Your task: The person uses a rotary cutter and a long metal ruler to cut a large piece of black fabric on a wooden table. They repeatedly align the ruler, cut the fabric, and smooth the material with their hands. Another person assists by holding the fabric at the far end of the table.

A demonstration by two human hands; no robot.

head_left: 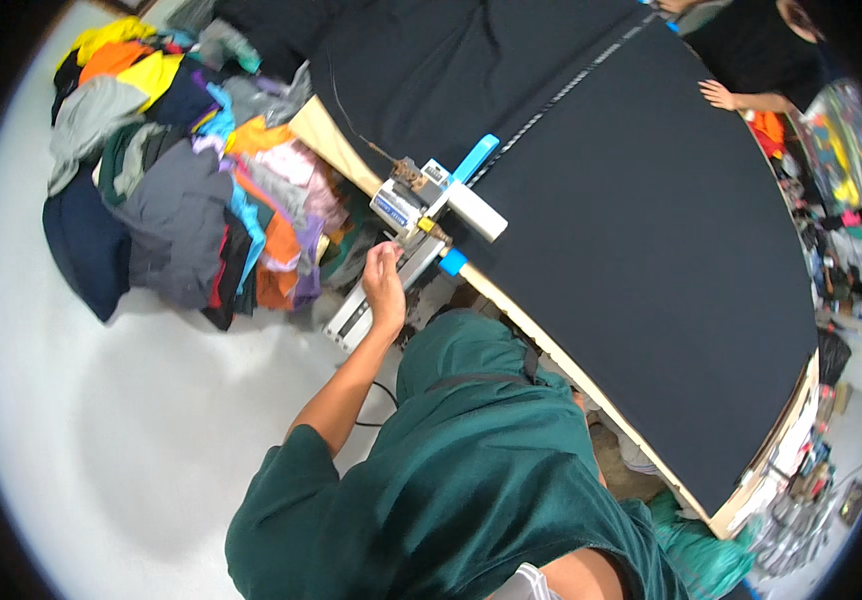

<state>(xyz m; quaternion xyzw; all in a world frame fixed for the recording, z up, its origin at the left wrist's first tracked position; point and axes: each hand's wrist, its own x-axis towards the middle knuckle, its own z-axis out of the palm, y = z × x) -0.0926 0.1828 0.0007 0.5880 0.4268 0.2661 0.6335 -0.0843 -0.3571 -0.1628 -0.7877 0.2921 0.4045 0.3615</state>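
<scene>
One left hand (384, 288) curls at silver metal rail (418, 264), hold unclear; likely positioning step, next needs alignment with flat black fabric (641, 240) right of grip.

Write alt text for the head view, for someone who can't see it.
A person's left hand is at a metal rail beside a white-and-blue device on the edge of a table spread with black cloth. A co-worker's hand is at the cloth's far side; colorful fabrics are heaped left.
</scene>
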